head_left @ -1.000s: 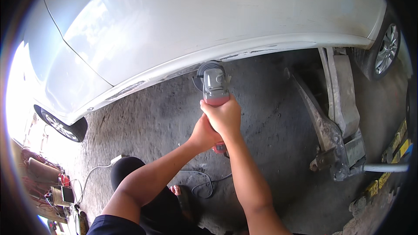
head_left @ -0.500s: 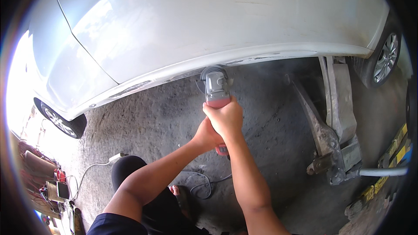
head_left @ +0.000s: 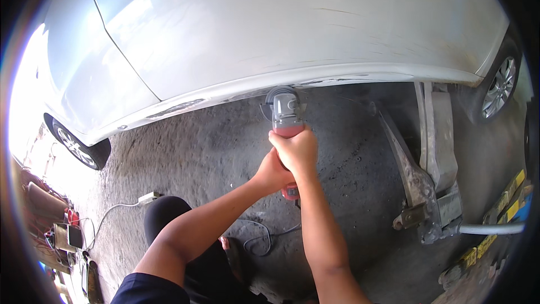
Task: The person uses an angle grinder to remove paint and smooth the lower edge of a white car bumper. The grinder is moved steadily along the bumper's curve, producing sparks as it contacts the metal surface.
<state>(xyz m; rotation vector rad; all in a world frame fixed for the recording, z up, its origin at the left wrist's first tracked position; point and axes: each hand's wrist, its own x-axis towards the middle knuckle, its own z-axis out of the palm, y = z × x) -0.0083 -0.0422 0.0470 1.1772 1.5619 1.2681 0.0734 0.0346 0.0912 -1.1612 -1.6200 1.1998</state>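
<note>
Angle grinder (head_left: pixel 288 114), held out in front of the person, has its grey head up against the lower edge of a white car's (head_left: pixel 225 28) sill (head_left: pixel 236 85), somewhere between the left wheel (head_left: pixel 76 147) and the right wheel (head_left: pixel 500 87). From where I'm standing, the right hand (head_left: pixel 299 149) is wrapped round the red housing just behind the head, and the left hand (head_left: pixel 274 173) wraps the body lower down, tucked against it; neither is spread. Going by the surface, I'd call the work partly along: a dark scuffed patch (head_left: pixel 179 107) shows on the sill to the left, and rough dark streaks (head_left: pixel 320 81) run along it just right of the tool, while much of the rest is white. That uneven look suggests there is more left on this stretch. Thin scratches (head_left: pixel 337 10) on the panel above look untouched. Whether the disc is biting or only hovering I can't say, since the guard (head_left: pixel 279 91) covers its edge. A dark cable (head_left: pixel 269 239) loops on the concrete floor (head_left: pixel 169 152), and what looks like a metal lift arm (head_left: pixel 441 135) stands off to the right.
</note>
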